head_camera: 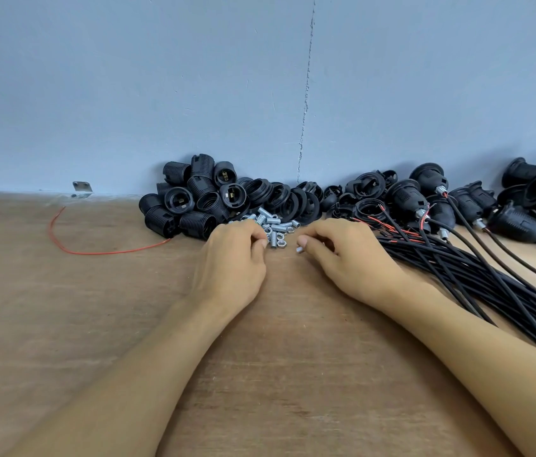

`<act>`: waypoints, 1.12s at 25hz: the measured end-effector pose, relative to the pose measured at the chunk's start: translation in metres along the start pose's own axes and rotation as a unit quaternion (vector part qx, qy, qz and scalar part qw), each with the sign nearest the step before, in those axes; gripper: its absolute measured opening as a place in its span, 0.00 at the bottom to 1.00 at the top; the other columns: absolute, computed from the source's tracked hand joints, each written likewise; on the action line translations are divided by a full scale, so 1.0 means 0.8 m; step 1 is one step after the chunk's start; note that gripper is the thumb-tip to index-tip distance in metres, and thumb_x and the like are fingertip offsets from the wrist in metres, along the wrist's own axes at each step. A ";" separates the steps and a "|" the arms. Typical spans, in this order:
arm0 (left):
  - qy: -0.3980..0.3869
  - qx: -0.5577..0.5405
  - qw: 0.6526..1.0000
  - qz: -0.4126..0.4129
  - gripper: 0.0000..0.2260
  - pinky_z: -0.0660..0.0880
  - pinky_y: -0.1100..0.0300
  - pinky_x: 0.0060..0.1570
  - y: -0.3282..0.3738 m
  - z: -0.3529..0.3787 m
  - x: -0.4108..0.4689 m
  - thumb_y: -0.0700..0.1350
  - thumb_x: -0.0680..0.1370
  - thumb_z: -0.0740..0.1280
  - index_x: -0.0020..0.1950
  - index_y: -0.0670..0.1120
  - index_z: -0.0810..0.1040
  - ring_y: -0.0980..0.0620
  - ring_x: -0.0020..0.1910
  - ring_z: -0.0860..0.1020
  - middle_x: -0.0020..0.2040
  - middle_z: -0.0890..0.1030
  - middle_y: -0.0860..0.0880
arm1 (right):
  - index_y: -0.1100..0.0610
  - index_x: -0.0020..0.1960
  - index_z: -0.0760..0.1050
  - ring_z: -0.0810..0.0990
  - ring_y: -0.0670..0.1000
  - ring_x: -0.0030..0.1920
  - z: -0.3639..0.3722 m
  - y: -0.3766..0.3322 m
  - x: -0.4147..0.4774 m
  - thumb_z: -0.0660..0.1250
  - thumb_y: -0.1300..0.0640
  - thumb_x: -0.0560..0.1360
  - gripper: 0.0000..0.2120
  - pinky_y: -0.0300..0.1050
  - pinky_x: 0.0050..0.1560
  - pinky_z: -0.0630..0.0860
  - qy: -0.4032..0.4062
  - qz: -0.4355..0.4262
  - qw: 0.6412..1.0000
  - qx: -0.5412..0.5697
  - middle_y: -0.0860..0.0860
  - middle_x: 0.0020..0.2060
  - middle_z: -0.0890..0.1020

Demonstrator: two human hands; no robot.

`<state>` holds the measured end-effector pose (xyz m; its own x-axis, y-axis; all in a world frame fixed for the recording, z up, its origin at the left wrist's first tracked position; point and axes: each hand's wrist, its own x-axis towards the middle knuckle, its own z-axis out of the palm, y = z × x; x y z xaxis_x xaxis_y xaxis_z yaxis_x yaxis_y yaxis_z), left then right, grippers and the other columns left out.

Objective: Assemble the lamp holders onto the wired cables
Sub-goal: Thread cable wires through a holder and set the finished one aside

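Table: we work on a bare wooden table [62, 324], matte and grainy.
Right hand: our right hand [342, 255] curls its fingers narrow, pinching what looks like a small threaded metal tube [299, 249] at the thumb tip.
Left hand: our left hand [233, 258] is curled at the edge of the metal pile; whether it holds a piece we cannot tell.
Key relation: the nuts and tubes [273, 225] lie just beyond both sets of fingertips, between the hands; the left is nearer.
Cables: black rubbery cables [477, 278] run under our right wrist, long axis slanting away leftward, red wire ends near the pile.
Lamp holders: ribbed black plastic lamp holders [194, 196] are heaped against the wall, left of the metal parts.
Finished ones: assembled holders [431, 192] lie far right.
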<state>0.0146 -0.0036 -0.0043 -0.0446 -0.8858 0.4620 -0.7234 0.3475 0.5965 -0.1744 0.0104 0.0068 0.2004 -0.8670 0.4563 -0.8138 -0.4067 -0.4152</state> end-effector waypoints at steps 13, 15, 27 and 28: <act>-0.096 -0.274 0.953 -0.086 0.11 0.81 0.61 0.35 0.019 -0.006 -0.013 0.32 0.76 0.72 0.47 0.49 0.82 0.52 0.32 0.84 0.42 0.85 0.47 | 0.52 0.48 0.85 0.81 0.45 0.35 -0.004 -0.004 0.004 0.74 0.53 0.75 0.04 0.37 0.43 0.77 -0.022 0.133 0.934 0.330 0.53 0.35 0.84; -0.091 -0.306 0.942 -0.103 0.10 0.83 0.59 0.40 0.020 -0.005 -0.013 0.31 0.76 0.72 0.48 0.46 0.83 0.49 0.36 0.86 0.43 0.85 0.45 | 0.52 0.47 0.84 0.79 0.44 0.34 -0.005 -0.004 0.004 0.74 0.53 0.75 0.03 0.35 0.41 0.77 -0.007 0.129 0.936 0.328 0.48 0.32 0.83; -0.008 -0.109 0.994 0.006 0.13 0.71 0.75 0.40 0.018 0.008 -0.018 0.34 0.72 0.72 0.42 0.53 0.81 0.62 0.37 0.79 0.36 0.80 0.57 | 0.50 0.47 0.85 0.77 0.39 0.35 0.001 -0.004 -0.001 0.74 0.54 0.75 0.02 0.31 0.41 0.72 0.029 0.107 0.971 0.213 0.43 0.35 0.84; -0.017 -0.106 0.994 0.019 0.13 0.71 0.75 0.39 0.016 0.008 -0.017 0.35 0.71 0.72 0.42 0.54 0.80 0.62 0.37 0.78 0.36 0.80 0.57 | 0.50 0.47 0.85 0.77 0.38 0.35 0.001 -0.004 -0.002 0.74 0.54 0.75 0.02 0.31 0.41 0.72 0.028 0.101 0.974 0.200 0.44 0.36 0.84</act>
<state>0.0011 0.0111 -0.0070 -0.0951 -0.8792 0.4668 -0.5598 0.4350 0.7053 -0.1714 0.0129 0.0071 0.0184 -0.9287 0.3705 -0.5540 -0.3179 -0.7695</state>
